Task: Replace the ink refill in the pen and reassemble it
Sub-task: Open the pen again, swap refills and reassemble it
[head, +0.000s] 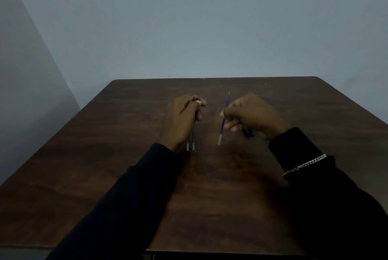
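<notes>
My right hand [251,113] pinches a thin blue ink refill [223,120] at its middle, tip pointing away from me, above the dark wooden table [210,186]. A dark pen part [248,133] with a bit of blue shows under the heel of that hand; what it is exactly I cannot tell. My left hand [182,119] is closed over two thin dark rods [190,145], refills or pen tubes, whose pale ends stick out toward me below the wrist. The two hands are apart.
The table stands against a plain grey-blue wall [189,18]. Both arms wear dark sleeves, and a silver chain bracelet [304,165] lies over the right one. The table's near edge [210,251] is close to my body.
</notes>
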Tool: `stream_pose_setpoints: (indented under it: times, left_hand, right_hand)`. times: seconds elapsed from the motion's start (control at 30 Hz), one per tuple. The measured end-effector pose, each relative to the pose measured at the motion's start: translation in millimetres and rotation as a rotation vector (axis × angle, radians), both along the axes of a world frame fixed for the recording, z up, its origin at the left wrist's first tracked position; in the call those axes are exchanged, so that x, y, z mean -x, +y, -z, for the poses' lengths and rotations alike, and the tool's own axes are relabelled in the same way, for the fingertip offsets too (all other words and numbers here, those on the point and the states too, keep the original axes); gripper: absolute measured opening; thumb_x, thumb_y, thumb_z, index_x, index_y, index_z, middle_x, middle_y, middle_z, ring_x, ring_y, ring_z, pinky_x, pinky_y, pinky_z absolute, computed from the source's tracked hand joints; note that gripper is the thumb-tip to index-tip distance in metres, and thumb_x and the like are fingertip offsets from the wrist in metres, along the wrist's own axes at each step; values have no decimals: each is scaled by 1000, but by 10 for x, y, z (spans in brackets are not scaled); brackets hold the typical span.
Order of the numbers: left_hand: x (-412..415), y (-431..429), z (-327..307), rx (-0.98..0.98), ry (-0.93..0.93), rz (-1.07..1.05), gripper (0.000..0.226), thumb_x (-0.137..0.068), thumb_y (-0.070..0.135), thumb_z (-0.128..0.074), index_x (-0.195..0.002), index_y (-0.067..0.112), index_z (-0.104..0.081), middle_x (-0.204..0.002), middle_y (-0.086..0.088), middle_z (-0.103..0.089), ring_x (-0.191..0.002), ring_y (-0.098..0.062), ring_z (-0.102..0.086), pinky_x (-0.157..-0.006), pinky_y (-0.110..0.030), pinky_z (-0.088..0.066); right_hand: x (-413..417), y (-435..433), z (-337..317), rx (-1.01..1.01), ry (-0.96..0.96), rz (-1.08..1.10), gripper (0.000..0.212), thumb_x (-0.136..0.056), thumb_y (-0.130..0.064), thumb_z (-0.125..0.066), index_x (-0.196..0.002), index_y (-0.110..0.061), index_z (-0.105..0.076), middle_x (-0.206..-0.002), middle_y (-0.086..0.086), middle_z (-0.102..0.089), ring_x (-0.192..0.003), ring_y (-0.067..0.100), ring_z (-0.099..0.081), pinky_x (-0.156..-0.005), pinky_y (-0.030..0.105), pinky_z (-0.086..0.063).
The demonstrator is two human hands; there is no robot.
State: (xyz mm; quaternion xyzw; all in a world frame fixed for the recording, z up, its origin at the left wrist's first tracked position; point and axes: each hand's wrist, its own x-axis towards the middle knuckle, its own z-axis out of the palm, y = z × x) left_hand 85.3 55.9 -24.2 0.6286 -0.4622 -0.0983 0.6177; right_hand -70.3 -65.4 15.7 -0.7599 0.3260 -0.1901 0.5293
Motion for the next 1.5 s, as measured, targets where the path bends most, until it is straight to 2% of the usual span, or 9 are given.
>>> stream_pose_setpoints:
  times: [0.13, 0.23, 0.37, 0.63, 0.9, 1.07, 1.3, 1.4, 1.5]
  left_hand:
    - [60, -4, -14, -49, -31, 37, 29, -99, 21, -48, -94, 7, -73, -66, 1, -61, -53, 0, -50, -56, -19, -39]
    - [121, 13, -29, -107, -66, 39, 24, -104, 15, -52, -98, 11, -74, -74, 9, -65, -62, 2, -55, -63, -24, -42]
    - [201, 57, -79, -201, -153, 79, 22, -108, 12, -51, -108, 20, -72, -84, 7, -68, -71, 5, -59, -70, -25, -44]
    - [298, 108, -148, -215, -179, 86, 21, -109, 13, -51, -106, 16, -72, -82, 5, -68, -75, -10, -61, -77, -41, -52]
    - [292, 109, -133, -230, -197, 109, 21, -110, 15, -49, -108, 13, -70, -80, 7, -66, -65, 6, -57, -67, -25, -43]
    - [267, 87, -96, -189, -226, 127, 20, -110, 15, -50, -106, 17, -69, -78, 6, -66, -62, 2, -55, -65, -26, -43]
    - [187, 47, -47, -120, -255, 126, 19, -108, 20, -51, -100, 20, -68, -74, 6, -67, -62, -4, -56, -62, -29, -44]
    - [182, 34, -23, -113, -259, 126, 20, -108, 20, -52, -99, 14, -70, -74, 5, -68, -64, -5, -58, -64, -32, -44]
    - [186, 17, -12, -111, -232, 122, 26, -105, 24, -52, -97, 7, -70, -72, 5, -69, -61, -2, -56, -64, -32, -42]
  right_hand:
    - [58, -140, -38, -34, -324, -4, 12, -97, -8, -66, -88, -6, -72, -84, 13, -80, -67, 16, -77, -53, 20, -57]
    - [80, -174, -84, -14, -555, 25, 7, -99, -12, -64, -96, -10, -71, -88, 11, -80, -75, 21, -79, -56, 22, -57]
    - [120, -144, -116, 56, -677, 36, 13, -98, -14, -64, -110, -9, -67, -93, 12, -80, -83, 28, -79, -61, 24, -58]
    - [113, -97, -116, 126, -650, 15, 12, -100, -10, -63, -111, -7, -66, -92, 13, -79, -82, 31, -79, -62, 26, -58]
    - [108, -52, -119, 170, -615, -11, 11, -101, -6, -62, -111, -4, -65, -93, 15, -78, -81, 30, -78, -62, 26, -59]
    - [106, -40, -108, 176, -540, -52, 16, -99, -7, -66, -112, 1, -66, -94, 15, -79, -83, 27, -78, -64, 29, -61]
    - [28, -5, 18, 242, -366, -136, 8, -93, -16, -76, -97, -10, -79, -101, 0, -79, -89, 16, -77, -66, 34, -63]
    - [25, -17, 9, 188, -402, -116, 16, -93, -18, -75, -108, -12, -76, -86, 6, -79, -84, 16, -77, -64, 29, -60]
    - [30, -38, -13, 177, -443, -80, 10, -95, -15, -72, -104, -11, -74, -80, 7, -79, -78, 17, -76, -62, 27, -58]
